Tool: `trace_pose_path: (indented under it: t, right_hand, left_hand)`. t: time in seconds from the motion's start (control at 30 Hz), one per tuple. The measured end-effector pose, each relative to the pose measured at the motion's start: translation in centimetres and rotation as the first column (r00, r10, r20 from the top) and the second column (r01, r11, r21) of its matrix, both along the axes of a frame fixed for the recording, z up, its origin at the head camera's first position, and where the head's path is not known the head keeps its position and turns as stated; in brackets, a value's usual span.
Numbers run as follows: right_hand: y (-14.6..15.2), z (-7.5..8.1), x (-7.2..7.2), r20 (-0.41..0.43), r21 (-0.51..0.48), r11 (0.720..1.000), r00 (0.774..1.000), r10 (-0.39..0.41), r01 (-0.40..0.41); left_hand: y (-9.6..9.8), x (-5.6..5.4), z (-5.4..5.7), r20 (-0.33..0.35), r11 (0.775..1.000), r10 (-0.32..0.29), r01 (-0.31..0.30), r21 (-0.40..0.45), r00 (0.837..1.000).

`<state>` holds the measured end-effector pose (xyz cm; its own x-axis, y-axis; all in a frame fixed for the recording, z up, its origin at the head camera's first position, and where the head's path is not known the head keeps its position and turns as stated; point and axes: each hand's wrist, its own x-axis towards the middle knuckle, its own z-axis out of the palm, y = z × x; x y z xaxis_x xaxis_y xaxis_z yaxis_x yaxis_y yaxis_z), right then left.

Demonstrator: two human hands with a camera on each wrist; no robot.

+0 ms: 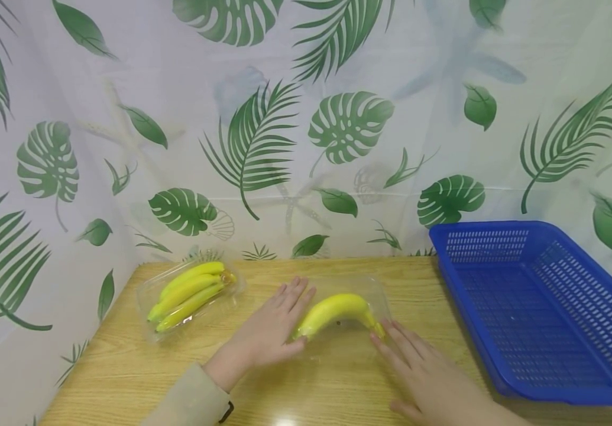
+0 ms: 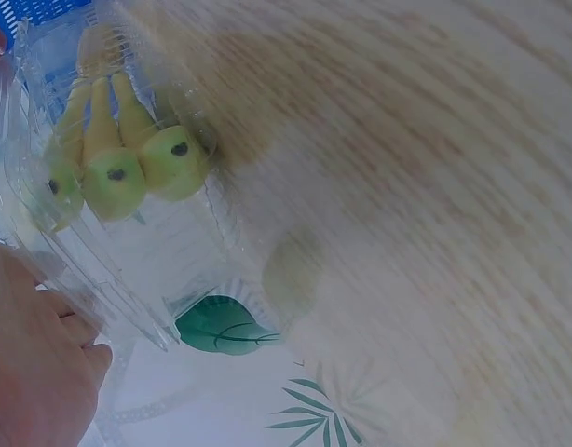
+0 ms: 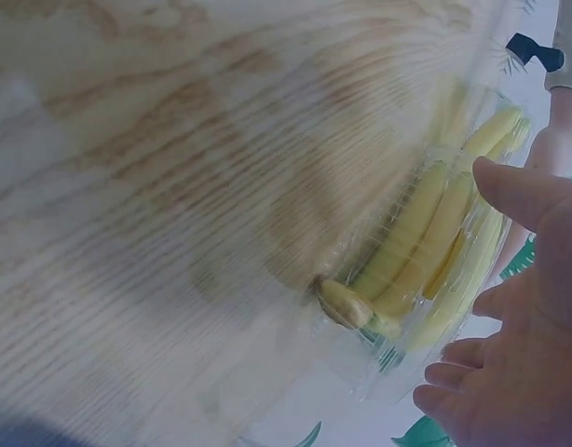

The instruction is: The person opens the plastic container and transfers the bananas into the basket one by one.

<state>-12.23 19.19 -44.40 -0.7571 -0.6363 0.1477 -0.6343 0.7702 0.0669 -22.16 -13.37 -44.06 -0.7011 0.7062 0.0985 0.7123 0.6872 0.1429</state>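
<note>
Between my two hands a clear plastic box [image 1: 377, 290] lies on the wooden table, with yellow bananas [image 1: 340, 306] inside. From above, one curved banana shows; the right wrist view reveals several side by side [image 3: 426, 237]. My left hand [image 1: 268, 332] lies at the box's left side, fingers extended and pointing forward. At the right side is my right hand [image 1: 433, 376], its fingers straight, with the tips near the banana's stem end. In the left wrist view, the greenish banana tips [image 2: 115, 184] face the camera through the plastic, and the left hand [image 2: 34, 358] is beside the box wall.
A second clear box [image 1: 148, 296] with a bunch of bananas [image 1: 191, 294] lies at the table's left. On the right is a large blue perforated basket [image 1: 468, 313]. A leaf-patterned cloth [image 1: 295, 148] hangs behind the wooden table [image 1: 109, 367].
</note>
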Motion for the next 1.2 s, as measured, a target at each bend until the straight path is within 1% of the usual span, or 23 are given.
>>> trace_pose_path:
  t: [0.1, 0.23, 0.37, 0.57, 0.73, 0.87, 1.1, 1.2]
  right_hand:
    - [0.2, -0.3, 0.2, -0.057, -0.009, 1.000, 0.998, 0.023, -0.023]
    - [0.5, -0.7, 0.4, -0.133, -0.022, 0.998, 0.990, 0.048, -0.051]
    - [0.8, -1.0, 0.7, -0.187, -0.030, 0.997, 0.980, 0.065, -0.072]
    - [1.2, -1.6, 0.8, -0.241, -0.037, 0.995, 0.967, 0.078, -0.089]
    - [1.6, -2.1, 0.8, -0.253, -0.040, 0.995, 0.964, 0.080, -0.093]
    - [1.8, -2.0, 0.9, -0.236, -0.044, 0.995, 0.969, 0.073, -0.086]
    - [2.0, -2.1, 1.3, -0.247, -0.058, 0.995, 0.967, 0.064, -0.080]
    - [2.0, -1.9, 1.6, -0.215, -0.062, 0.995, 0.975, 0.061, -0.076]
  left_hand:
    - [0.0, 0.2, 0.0, -0.001, 1.000, -0.007, 0.007, -0.002, 1.000]
    - [0.0, 0.5, 0.0, 0.001, 1.000, -0.020, 0.020, 0.006, 1.000]
    - [0.1, 0.5, -0.1, -0.006, 0.999, -0.031, 0.031, 0.008, 0.999]
    - [0.3, 0.7, -0.2, -0.018, 0.999, -0.036, 0.036, 0.004, 0.999]
    - [0.5, 0.8, -0.3, -0.011, 0.999, -0.042, 0.042, 0.015, 0.999]
    - [0.7, 0.9, -0.3, -0.017, 0.999, -0.048, 0.048, 0.022, 0.999]
    - [0.9, 0.8, -0.4, -0.021, 0.999, -0.050, 0.050, 0.014, 0.999]
    - [0.9, 0.8, -0.5, -0.018, 0.998, -0.053, 0.053, 0.014, 0.998]
